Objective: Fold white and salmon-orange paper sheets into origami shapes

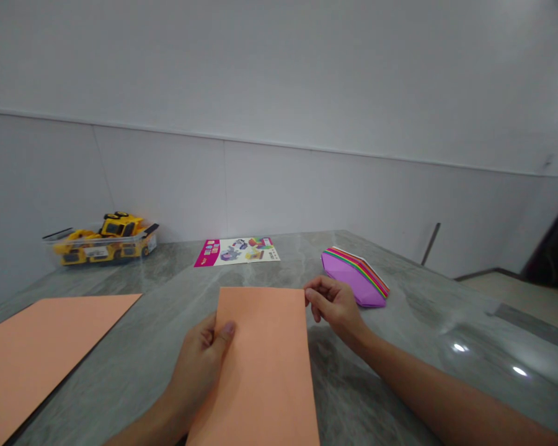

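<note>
An orange sheet of paper (265, 365) is held up in front of me, its top edge nearly level. On its left edge my left hand (204, 356) is closed, with the thumb on the front face and the fingers behind. My right hand (332, 303) pinches the top right corner between thumb and fingertips. Just beyond that hand lies a purple folded paper piece (356, 279) with rainbow-striped layers along its upper edge. Whether the orange sheet is folded or single I cannot tell.
Another orange sheet (46, 347) lies at the left on the grey marbled table (167, 310). A clear plastic box (97, 251) of yellow toy trucks stands at the back left, against the wall. A printed leaflet (237, 251) lies at the back middle.
</note>
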### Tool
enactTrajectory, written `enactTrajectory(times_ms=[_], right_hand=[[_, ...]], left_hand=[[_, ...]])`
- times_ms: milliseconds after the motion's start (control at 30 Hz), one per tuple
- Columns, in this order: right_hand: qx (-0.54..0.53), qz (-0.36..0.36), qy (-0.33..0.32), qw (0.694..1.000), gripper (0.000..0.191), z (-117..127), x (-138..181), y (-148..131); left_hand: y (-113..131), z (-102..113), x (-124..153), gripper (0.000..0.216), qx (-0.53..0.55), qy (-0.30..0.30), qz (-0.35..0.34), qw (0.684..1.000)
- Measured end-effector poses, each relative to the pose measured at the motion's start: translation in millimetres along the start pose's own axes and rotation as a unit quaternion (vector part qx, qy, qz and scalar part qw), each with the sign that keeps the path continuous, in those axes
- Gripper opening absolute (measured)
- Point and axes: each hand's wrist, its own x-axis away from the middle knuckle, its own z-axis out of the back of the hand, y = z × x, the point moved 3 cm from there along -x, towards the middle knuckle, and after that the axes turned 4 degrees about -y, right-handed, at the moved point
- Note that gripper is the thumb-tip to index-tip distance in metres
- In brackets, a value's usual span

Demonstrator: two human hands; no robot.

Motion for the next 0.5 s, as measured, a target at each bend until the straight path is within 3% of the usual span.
enactTrajectory(times_ms=[267,500], right_hand=[[0.008,-0.005,-0.024,1.0,0.019,-4.1,2.1,6.5],[-0.08,-0.018,-0.06,0.995,0.026,-9.7,1.6,6.0]], left_hand=[[-2.8,2.5,-2.2,0.032,0.002,-0.003,-0.004,1.0],[-4.4,3.0,-3.6,0.031,0.038,-0.01,0.005,0.999]])
